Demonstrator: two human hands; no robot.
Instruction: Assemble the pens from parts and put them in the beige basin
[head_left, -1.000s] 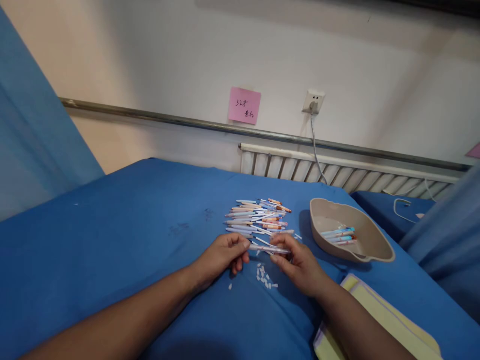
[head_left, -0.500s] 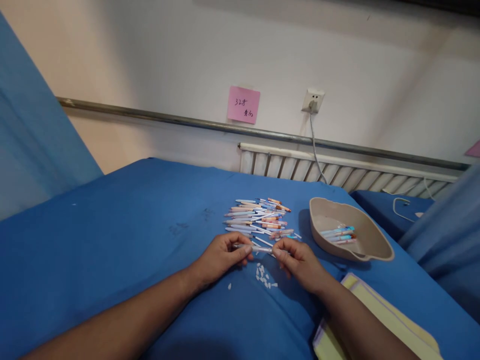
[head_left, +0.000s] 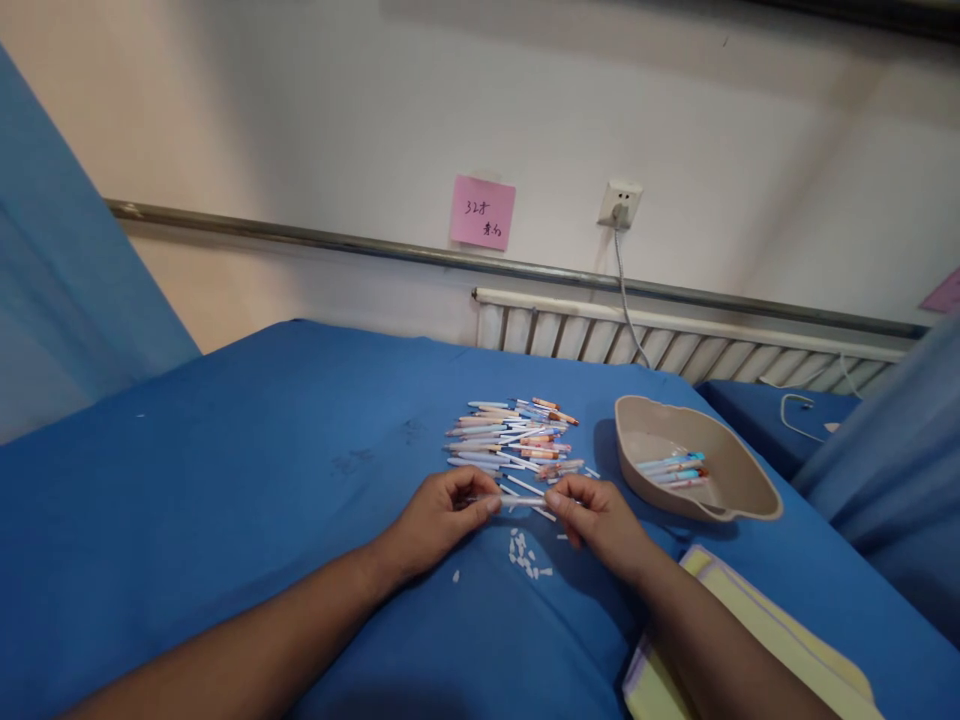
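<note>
Between my two hands a slim whitish pen point(head_left: 523, 499) is held level, just above the blue cloth. My left hand point(head_left: 450, 508) pinches its left end with thumb and fingers. The right end is pinched by my right hand point(head_left: 592, 512). Both ends are partly hidden by the fingers. Just beyond my hands lies a spread of pen parts point(head_left: 480, 432), with pale barrels on the left, thin white refills in the middle and coloured pieces on the right. Small white tips point(head_left: 523, 553) are scattered on the cloth in front of the pen.
A beige plastic basin point(head_left: 739, 475) to the right holds several assembled pens point(head_left: 675, 470). A folded yellow cloth point(head_left: 757, 630) lies under my right forearm. Blue cloth point(head_left: 262, 480) covers the table. A radiator point(head_left: 570, 325) and a metal rail point(head_left: 337, 238) run along the wall behind.
Both hands stay nearly in place, pinching the pen. Its middle now looks whiter and plainer between the fingers. A small white piece now shows on the cloth beside my right hand. The view shifts slightly.
</note>
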